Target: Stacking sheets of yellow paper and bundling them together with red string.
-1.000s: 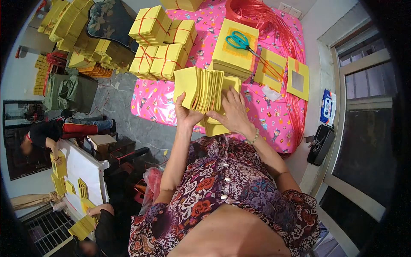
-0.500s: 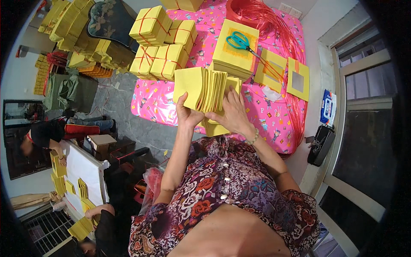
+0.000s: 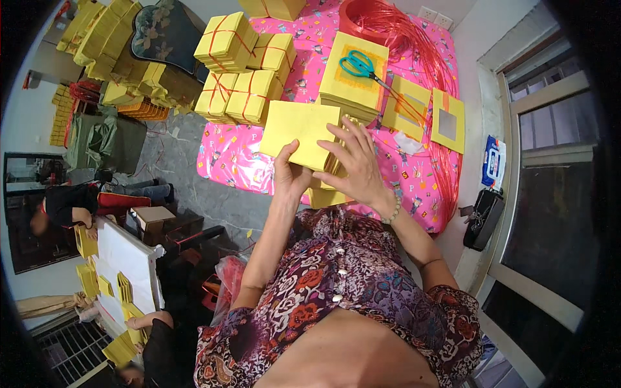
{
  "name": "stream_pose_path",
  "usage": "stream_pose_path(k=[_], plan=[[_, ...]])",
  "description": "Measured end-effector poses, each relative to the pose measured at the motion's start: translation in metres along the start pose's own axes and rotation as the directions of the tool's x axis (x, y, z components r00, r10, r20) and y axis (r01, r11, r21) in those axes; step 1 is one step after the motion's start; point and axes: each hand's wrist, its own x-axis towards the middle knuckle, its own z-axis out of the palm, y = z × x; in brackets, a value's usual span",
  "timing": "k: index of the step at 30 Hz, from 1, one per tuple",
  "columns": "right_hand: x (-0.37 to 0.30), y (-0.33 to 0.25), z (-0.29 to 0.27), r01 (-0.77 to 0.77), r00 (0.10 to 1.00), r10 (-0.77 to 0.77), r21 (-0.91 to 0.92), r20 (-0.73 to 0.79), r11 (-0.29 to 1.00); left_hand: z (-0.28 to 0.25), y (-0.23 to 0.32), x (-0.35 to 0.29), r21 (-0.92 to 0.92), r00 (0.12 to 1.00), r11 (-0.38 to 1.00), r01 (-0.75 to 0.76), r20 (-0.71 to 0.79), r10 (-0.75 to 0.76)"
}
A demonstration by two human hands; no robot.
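A stack of yellow paper pieces point(image 3: 301, 132), possibly envelopes, is held over the near edge of the bed-like surface with the pink patterned cover. My left hand point(image 3: 290, 173) grips its lower left side, thumb on top and the other fingers hidden underneath. At the stack's right edge is my right hand point(image 3: 357, 169), its fingers apart and the fingertips at the paper's side. More yellow paper point(image 3: 325, 198) lies below the hands, close to my body. Just beyond stands a taller pile of larger yellow paper point(image 3: 346, 97), with teal-handled scissors point(image 3: 358, 65) lying on it.
Yellow bundles tied with red string point(image 3: 252, 90) stand at the back left. Red plastic strands point(image 3: 414, 42) trail down the right side of the pink cover point(image 3: 239, 165). Two window-cut yellow pieces point(image 3: 447, 121) lie at right. Two people work at a white table point(image 3: 132, 258) at left.
The stack was fanned at its right side and now lies flatter and squared. My right hand's fingers have lifted and spread beside its edge; my left hand keeps its grip.
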Motion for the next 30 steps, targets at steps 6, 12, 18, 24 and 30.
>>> stream_pose_path(k=[6, 12, 18, 24, 30], plan=[[-0.005, 0.0, -0.002, -0.126, 0.992, 0.126, 0.028, -0.003, 0.992, 0.005, -0.003, 0.004, -0.034, 0.999, 0.998, 0.043, 0.01, -0.043], [-0.001, 0.016, 0.001, 0.009, 0.999, -0.007, -0.073, 0.032, 0.997, 0.011, -0.011, 0.006, 0.025, 0.995, 0.995, 0.094, -0.044, -0.093], [0.001, 0.019, -0.008, 0.042, 0.999, -0.041, -0.046, 0.028, 0.998, 0.02, -0.012, 0.003, 0.106, 0.997, 0.992, 0.074, 0.0, -0.074], [0.008, 0.024, -0.006, 0.065, 0.996, -0.059, -0.104, 0.061, 0.992, 0.012, -0.016, 0.006, 0.088, 0.998, 0.995, 0.057, -0.008, -0.056], [0.014, 0.031, -0.005, -0.13, 0.99, 0.132, -0.038, 0.054, 0.991, 0.003, -0.024, 0.008, 0.117, 0.995, 0.993, 0.001, -0.101, 0.011]])
